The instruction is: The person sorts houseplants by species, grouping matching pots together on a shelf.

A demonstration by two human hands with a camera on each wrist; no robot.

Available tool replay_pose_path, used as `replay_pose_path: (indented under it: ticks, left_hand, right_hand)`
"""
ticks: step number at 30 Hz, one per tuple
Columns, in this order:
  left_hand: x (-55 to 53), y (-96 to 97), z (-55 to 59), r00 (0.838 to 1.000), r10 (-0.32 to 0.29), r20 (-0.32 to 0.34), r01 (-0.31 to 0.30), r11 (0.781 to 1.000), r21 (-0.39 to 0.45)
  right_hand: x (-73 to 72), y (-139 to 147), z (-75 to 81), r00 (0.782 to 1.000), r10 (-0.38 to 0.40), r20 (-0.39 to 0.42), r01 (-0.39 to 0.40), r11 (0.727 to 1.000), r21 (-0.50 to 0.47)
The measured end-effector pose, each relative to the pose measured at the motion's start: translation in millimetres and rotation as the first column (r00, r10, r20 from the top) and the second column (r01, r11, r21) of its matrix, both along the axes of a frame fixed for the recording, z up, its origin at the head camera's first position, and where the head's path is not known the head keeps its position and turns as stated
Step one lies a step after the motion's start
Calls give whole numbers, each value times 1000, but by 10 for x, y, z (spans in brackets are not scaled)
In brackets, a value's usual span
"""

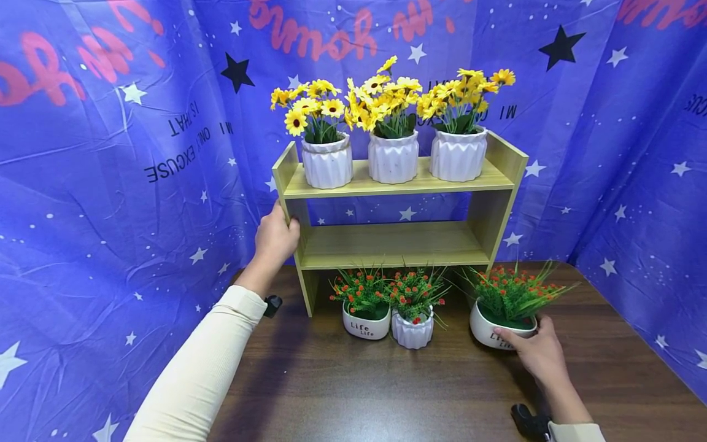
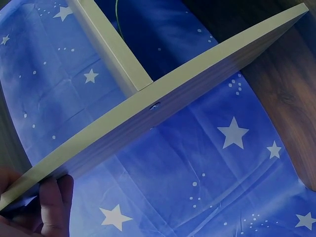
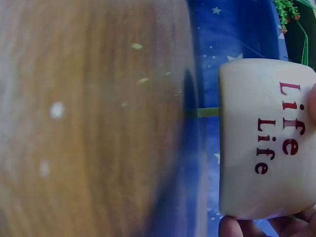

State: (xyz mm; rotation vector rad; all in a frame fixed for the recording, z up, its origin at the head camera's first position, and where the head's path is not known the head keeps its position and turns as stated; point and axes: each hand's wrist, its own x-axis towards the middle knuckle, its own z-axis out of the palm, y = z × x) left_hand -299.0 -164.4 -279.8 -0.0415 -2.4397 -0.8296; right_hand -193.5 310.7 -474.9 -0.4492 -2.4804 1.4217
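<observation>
My left hand point(image 1: 278, 236) grips the left side panel of a light wooden shelf point(image 1: 397, 244), thumb in front; the left wrist view shows its fingers point(image 2: 52, 202) around the panel's edge. My right hand point(image 1: 538, 350) holds a white oval flowerpot point(image 1: 486, 328) marked "Life", planted with red flowers and grassy leaves. In the right wrist view, backdrop shows between this flowerpot point(image 3: 266, 143) and the tabletop, so it is raised. Below the lower board stand another white "Life" pot point(image 1: 364, 325) and a fluted white pot point(image 1: 411, 331), both with red flowers.
On the top board stand three fluted white pots point(image 1: 327, 166) of yellow flowers. The lower board point(image 1: 392, 245) bears nothing. A dark wooden table point(image 1: 359, 393) carries the shelf. Blue star-patterned cloth point(image 1: 110, 202) hangs around the back and sides.
</observation>
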Motion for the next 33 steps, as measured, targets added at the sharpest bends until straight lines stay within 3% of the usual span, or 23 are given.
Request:
replay_pose_path:
  ticks: [8,19,33]
  left_hand:
    - [-3,-12,-6,1000,3,7,-3,1000,7]
    - [-1,-35,2,1000,3,15,-3,1000,0]
    - [0,4,14,1000,6,15,-6,1000,4]
  right_hand:
    - [96,-19,187,999,-14,-48,16,999,44]
    - [238,-71,501,983,2,-184,20,992,121]
    - [173,-216,1034,952,84,-295,-40,988,152]
